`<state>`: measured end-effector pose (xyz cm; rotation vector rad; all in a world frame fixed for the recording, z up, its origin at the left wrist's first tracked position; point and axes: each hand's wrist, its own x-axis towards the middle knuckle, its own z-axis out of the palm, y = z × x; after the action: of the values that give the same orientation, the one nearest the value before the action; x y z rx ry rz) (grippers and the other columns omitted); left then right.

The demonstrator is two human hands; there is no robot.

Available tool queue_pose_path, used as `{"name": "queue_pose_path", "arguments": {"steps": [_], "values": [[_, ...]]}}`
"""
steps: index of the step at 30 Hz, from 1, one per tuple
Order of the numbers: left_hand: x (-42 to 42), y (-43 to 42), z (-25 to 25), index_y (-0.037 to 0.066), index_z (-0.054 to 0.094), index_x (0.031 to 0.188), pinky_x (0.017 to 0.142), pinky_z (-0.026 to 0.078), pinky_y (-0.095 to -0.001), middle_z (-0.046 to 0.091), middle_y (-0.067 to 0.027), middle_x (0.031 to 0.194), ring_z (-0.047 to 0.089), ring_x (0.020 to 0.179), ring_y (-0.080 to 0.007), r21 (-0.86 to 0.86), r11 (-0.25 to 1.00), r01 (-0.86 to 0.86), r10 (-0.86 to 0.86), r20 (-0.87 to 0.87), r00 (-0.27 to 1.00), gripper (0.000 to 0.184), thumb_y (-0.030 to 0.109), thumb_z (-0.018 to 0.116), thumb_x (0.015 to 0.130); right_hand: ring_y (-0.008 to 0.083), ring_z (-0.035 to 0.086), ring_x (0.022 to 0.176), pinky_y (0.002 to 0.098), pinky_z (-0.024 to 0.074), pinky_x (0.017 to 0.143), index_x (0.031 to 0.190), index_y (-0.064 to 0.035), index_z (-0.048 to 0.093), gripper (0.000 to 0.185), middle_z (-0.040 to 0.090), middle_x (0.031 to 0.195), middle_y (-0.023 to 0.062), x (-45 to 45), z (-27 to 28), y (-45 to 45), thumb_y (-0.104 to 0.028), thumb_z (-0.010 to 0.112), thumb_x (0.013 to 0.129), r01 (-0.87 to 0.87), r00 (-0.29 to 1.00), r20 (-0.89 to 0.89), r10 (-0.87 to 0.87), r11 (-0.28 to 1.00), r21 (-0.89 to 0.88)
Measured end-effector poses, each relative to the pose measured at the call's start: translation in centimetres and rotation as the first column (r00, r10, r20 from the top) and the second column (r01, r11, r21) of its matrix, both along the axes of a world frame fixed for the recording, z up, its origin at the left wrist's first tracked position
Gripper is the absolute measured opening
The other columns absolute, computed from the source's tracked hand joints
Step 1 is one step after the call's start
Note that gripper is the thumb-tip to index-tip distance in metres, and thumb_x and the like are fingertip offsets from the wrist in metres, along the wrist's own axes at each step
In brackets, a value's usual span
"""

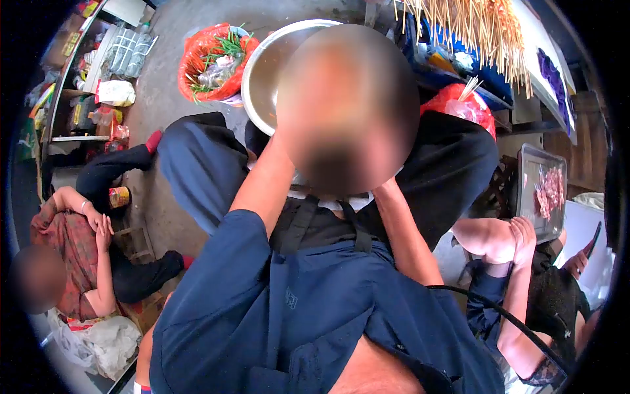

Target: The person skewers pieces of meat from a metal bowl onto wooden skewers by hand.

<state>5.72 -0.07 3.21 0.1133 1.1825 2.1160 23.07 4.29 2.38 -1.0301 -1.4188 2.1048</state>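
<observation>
A round blur covers both of my hands and whatever lies between them. My left hand (305, 121) reaches up into that blur from the left, beside the rim of a large metal basin (262, 75). From the right, my right hand (387, 154) goes into the blur too, at its lower edge. My fingers cannot be made out. Something orange and pale shows dimly near the hands, but its kind is hidden. The basin stands in front of my knees, its right part also covered by the blur.
A bucket lined with a red bag (193, 65) holds green stalks left of the basin. Skewered food (469, 26) hangs over a table at upper right. A tray (551, 177) with meat skewers is at right. People sit on both sides. Shelves (85, 79) stand at left.
</observation>
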Motion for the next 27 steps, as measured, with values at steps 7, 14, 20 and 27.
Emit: {"name": "queue_pose_path", "arguments": {"steps": [7, 14, 20, 27], "values": [[-3.3, -0.4, -7.8, 0.003, 0.066, 0.090, 0.069, 0.052, -0.0314, 0.068, -0.0097, 0.080, 0.067, 0.077, -0.0216, -0.638, 0.755, -0.151, -0.359, -0.595, 0.719, 0.020, 0.016, 0.067, 0.075, 0.0022, 0.037, 0.043, 0.0179, 0.0267, 0.038, 0.089, -0.0060, 0.054, 0.010, 0.055, 0.064, 0.0000, 2.4, 2.0, 0.0, -0.015, 0.058, 0.090, 0.094, 0.995, 0.031, -0.091, 0.992, -0.088], [-2.2, 2.0, -7.5, 0.007, 0.068, 0.088, 0.071, 0.051, -0.0395, 0.067, -0.0159, 0.082, 0.064, 0.077, -0.0318, -0.748, 0.623, -0.227, -0.671, -0.661, 0.336, 0.025, 0.019, 0.065, 0.066, 0.0020, 0.037, 0.044, 0.0177, 0.0268, 0.038, 0.090, -0.0059, 0.055, 0.010, 0.055, 0.064, -0.0001, 4.7, -0.3, -1.1, -0.016, 0.058, 0.090, 0.101, 0.989, -0.100, -0.106, 0.993, -0.059], [-2.1, 2.2, -6.8, 0.007, 0.066, 0.080, 0.073, 0.049, -0.0409, 0.065, -0.0167, 0.082, 0.062, 0.084, -0.0328, -0.841, 0.496, -0.218, -0.715, -0.538, 0.448, 0.020, 0.018, 0.064, 0.063, 0.0020, 0.037, 0.045, 0.0177, 0.0274, 0.039, 0.089, -0.0055, 0.055, 0.011, 0.056, 0.065, -0.0003, 4.6, -0.7, -1.1, -0.016, 0.058, 0.090, 0.104, 0.985, -0.132, -0.107, 0.994, -0.024], [-3.4, 0.5, -6.2, 0.000, 0.059, 0.093, 0.065, 0.054, -0.0289, 0.064, -0.0094, 0.083, 0.068, 0.072, -0.0220, -0.450, 0.888, 0.089, -0.275, -0.368, 0.888, 0.012, -0.002, 0.056, 0.081, 0.0024, 0.038, 0.046, 0.0178, 0.0289, 0.040, 0.088, -0.0060, 0.055, 0.010, 0.056, 0.065, -0.0006, 4.6, 0.4, -1.1, -0.016, 0.058, 0.090, 0.097, 0.994, 0.054, -0.094, 0.994, -0.048]]}}
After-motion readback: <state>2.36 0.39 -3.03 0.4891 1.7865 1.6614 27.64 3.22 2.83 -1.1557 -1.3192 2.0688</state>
